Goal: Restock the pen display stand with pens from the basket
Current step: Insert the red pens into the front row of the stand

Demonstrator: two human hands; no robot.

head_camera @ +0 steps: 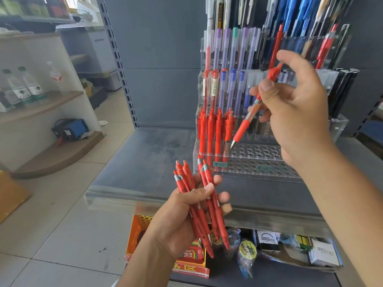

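Far off to the left of your left grip, water bottles (31,88) stand on a wooden corner shelf (62,100). Your left grip (182,220), low in the middle of the view, is clenched around a bundle of red pens (207,177). Their clicker ends point up and their tips run down past your palm. Just below that grip, behind your wrist, shows part of an orange perforated basket (137,228).

Above and to the right of the left grip, a clear pen display stand (259,151) sits on a grey metal shelf (145,158). A row of red pens (210,131) stands upright at the left end of one lower tier.

Your right grip (296,112) is raised in front of the stand. It pinches a single red pen (244,125) between thumb and fingers. The pen slants down to the left of the grip. Its metal tip hangs just above the open holes, close beside the last standing red pen.
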